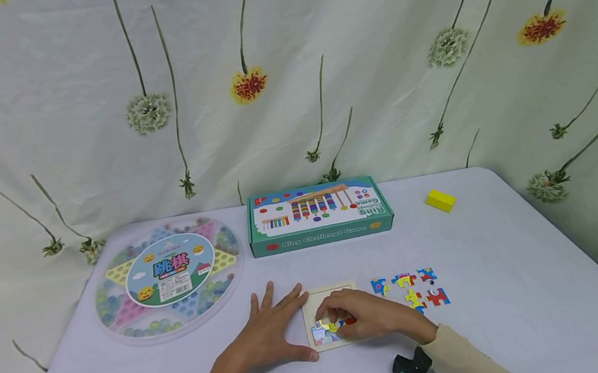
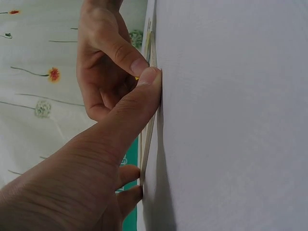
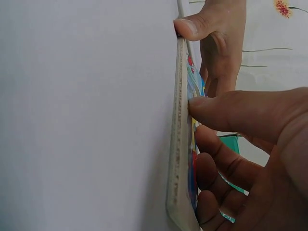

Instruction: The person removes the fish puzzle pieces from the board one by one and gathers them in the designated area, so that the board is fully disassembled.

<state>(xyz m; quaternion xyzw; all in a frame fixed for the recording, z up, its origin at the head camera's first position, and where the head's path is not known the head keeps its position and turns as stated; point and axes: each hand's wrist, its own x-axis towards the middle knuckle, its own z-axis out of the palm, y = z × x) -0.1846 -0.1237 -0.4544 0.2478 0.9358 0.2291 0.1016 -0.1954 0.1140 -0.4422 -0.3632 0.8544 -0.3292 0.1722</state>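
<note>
Puzzle tray: Landmark for all places below; lies on the table (image 1: 508, 283), its far part bare (image 1: 326, 291).
Tray pieces: Picture pieces (image 1: 321, 336) lie inside the near part of the puzzle tray, partly covered by fingers.
Loose pieces: A small group (image 1: 379, 287) lies to the right of the puzzle tray, apart from it.
Left hand: At the left side of the puzzle tray (image 1: 272, 328); fingers spread and fairly straight, thumb at the near left corner.
Right hand: Over the puzzle tray (image 1: 366, 312); fingers bent down, thumb and fingertips touching the tray pieces. Whether a piece is pinched or only pressed cannot be told.
Green box: Beyond the puzzle tray (image 1: 322, 237).
Tray slip: Likely if the left hand eases off while the right hand pushes sideways.
Piece jam: A piece set askew or turned the wrong way could ride up on its neighbour; hard pressing would probably worsen this.
Neighbour lift: Curled fingertips could catch an adjoining edge and unseat it.
Wrist sweep: The right wrist passes just beside the nearer loose pieces; a low drag to the right could scatter them.
</note>
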